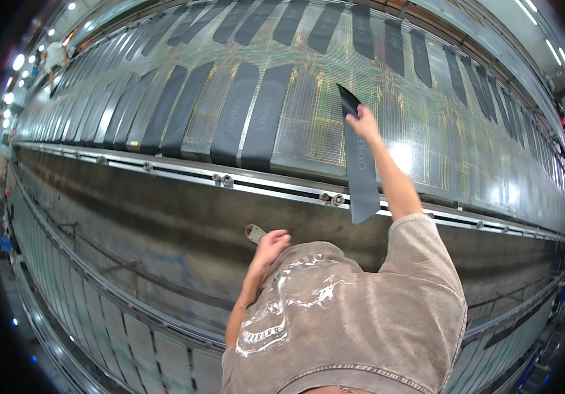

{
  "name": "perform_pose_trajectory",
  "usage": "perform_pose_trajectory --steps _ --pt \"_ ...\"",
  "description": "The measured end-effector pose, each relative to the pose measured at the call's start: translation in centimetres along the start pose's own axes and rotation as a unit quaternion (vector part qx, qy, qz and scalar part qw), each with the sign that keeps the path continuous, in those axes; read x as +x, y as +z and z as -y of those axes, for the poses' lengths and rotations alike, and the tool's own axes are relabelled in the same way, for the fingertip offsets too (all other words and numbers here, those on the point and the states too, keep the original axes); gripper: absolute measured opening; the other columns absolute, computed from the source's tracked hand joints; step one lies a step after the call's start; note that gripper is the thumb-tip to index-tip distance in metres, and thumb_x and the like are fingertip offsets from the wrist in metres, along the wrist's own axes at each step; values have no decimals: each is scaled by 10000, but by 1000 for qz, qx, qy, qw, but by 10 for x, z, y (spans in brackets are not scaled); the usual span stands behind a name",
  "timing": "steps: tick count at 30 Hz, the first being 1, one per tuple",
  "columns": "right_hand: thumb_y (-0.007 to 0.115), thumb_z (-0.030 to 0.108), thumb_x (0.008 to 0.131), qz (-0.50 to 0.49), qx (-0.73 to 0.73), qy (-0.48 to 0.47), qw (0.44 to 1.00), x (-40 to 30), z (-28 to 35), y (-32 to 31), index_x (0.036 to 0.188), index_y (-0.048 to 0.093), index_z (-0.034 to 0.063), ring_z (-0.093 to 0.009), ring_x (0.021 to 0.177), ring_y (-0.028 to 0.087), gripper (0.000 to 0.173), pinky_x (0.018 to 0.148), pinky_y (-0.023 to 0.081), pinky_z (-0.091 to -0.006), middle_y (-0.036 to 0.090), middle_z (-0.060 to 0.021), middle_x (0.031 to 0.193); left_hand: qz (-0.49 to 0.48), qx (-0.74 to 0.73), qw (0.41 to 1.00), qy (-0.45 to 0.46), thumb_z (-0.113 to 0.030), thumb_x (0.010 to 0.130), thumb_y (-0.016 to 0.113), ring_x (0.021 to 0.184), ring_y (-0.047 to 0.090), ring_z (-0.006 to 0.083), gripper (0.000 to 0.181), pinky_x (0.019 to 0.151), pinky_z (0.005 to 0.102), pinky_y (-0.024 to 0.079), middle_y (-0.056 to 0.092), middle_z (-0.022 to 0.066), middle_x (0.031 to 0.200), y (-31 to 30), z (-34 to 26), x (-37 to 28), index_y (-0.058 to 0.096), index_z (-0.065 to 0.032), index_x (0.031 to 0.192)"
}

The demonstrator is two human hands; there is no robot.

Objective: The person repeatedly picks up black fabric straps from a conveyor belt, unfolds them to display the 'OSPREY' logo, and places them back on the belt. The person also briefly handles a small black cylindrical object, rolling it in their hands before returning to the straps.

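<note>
My right hand (362, 122) grips a long dark grey fabric panel (362, 172) near its upper end, where the tip curls up. The panel bears printed lettering, and its lower end hangs over the metal rail at the table's near edge. My left hand (273, 242) is held in front of my body, its fingers bent, and nothing shows in it. On the long printing table (307, 118), to the left of the held panel, similar grey panels (268, 115) lie in a row, some draped over the near edge. A second row (326, 28) lies along the far side.
A metal rail (282, 186) with small roller-like fittings runs along the table's near side. Behind me stands another long table (135, 340) carrying pale panels. A person (55, 58) stands at the far upper left beside the table. Concrete floor (164, 246) lies between the tables.
</note>
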State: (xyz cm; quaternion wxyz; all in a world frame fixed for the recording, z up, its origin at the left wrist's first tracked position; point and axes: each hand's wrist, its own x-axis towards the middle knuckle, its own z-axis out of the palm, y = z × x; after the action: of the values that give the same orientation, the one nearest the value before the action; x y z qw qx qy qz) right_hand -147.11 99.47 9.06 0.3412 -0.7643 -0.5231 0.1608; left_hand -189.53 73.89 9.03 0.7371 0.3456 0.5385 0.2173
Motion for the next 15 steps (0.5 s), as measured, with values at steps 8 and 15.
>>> perform_pose_trajectory --steps 8,15 --pt "704 205 800 122 207 196 951 -193 81 125 1035 628 -39 -196 721 672 347 628 548 -321 680 -122 840 -90 181 963 179 -178 902 618 688 581 90 279 604 238 469 648 49 788 -174 -102 81 613 52 1060" --pt "700 143 850 149 413 345 830 -178 153 209 941 570 36 -141 604 646 192 464 506 -250 638 -67 761 -170 -170 970 22 -76 889 596 733 676 261 472 574 307 574 584 196 979 -218 -163 216 335 126 1226"
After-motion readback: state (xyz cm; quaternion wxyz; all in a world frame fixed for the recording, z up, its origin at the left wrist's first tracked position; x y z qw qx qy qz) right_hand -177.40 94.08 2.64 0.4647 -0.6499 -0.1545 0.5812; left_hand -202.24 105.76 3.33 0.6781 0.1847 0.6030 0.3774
